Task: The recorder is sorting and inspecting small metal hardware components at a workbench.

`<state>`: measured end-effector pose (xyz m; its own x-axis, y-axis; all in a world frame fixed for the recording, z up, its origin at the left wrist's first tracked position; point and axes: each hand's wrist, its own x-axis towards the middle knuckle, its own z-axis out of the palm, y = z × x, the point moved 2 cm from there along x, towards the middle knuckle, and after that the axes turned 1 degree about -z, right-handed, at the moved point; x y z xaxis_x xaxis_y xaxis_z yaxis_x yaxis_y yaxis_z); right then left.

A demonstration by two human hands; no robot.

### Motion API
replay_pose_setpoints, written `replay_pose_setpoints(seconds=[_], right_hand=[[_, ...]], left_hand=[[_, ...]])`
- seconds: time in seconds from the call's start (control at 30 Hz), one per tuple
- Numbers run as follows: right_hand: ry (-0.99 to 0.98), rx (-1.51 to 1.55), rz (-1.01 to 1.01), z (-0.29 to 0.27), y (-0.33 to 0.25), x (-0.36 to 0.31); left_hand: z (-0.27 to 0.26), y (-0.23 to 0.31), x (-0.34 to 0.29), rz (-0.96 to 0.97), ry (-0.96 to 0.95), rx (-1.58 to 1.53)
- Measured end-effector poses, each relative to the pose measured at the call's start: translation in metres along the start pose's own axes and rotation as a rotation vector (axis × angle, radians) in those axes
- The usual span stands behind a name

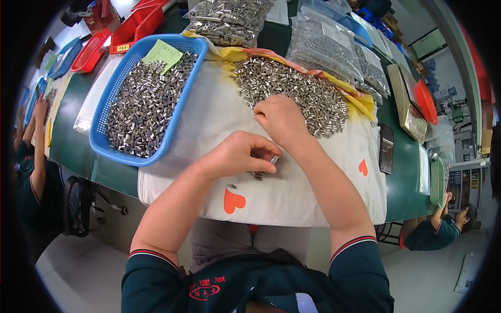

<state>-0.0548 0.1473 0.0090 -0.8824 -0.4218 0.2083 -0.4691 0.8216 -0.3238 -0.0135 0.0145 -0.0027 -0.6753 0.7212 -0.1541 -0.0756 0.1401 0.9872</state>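
Note:
My left hand (241, 152) is curled low over the white cloth (308, 195), with a small silvery metal sleeve (274, 159) showing between thumb and fingers. A few more sleeves (256, 175) lie under and beside that hand. My right hand (283, 119) is at the near edge of a wide heap of similar metal sleeves (313, 94), its fingers bent together; whatever they pinch is hidden. To the left stands a blue perforated basket (98, 141) filled with the same kind of pieces (141, 109), a green paper slip (163, 54) on top.
Clear bags of metal parts (321, 44) and another such bag (227, 21) stand behind the heap. At the right lie a dark phone (386, 148) and a red tray (426, 101). Red bins (136, 23) sit at the far left. Other people work at both sides.

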Motion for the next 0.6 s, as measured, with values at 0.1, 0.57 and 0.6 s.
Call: replay_pose_setpoints(seconds=[0.1, 0.57, 0.6], right_hand=[[-0.001, -0.033, -0.013, 0.001, 0.005, -0.002], [0.152, 0.808, 0.292, -0.029, -0.007, -0.065], [0.141, 0.769, 0.294, -0.029, -0.009, -0.063]], left_hand=[[0.000, 0.001, 0.000, 0.019, 0.016, 0.026], [-0.005, -0.004, 0.006, 0.020, 0.214, -0.470], [-0.005, -0.005, 0.005, 0.011, 0.217, -0.455]])
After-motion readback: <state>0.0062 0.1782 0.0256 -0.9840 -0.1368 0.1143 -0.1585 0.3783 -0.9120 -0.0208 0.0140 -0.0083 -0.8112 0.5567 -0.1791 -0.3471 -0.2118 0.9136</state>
